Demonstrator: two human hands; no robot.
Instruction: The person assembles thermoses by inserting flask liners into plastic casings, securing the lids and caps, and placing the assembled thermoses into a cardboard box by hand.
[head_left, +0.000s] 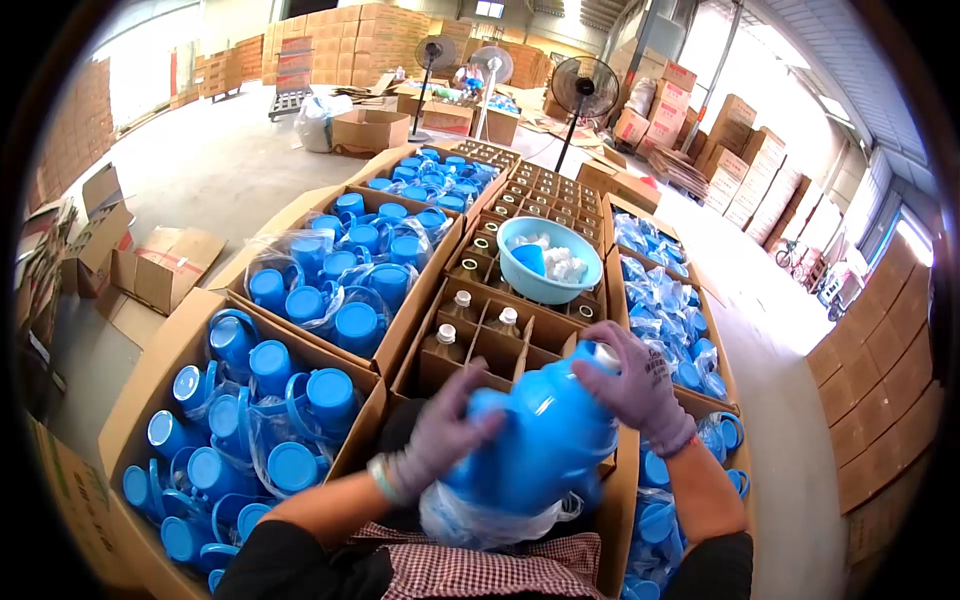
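A glossy blue plastic jug-like vessel [550,410], smeared by motion, is tilted in front of my body. My right hand [632,385], in a greyish-purple glove, is closed around its upper end, where a pale bit shows by the fingertips. At the vessel's left side is my gloved left hand [445,435], thumb overlapping the blue surface; blur hides whether it grips. Crumpled clear plastic [490,515] lies under the vessel near my lap. Just beyond, capped bottle-like pieces [505,321] stand upright in a divided carton [430,372].
Open cartons of blue handled vessels [292,466] flank me on the left; bagged blue pieces [665,330] fill others on the right. A light-blue basin [548,290] with white pieces rests on the dividers. Beyond stand fans [584,88] and stacked boxes [375,45].
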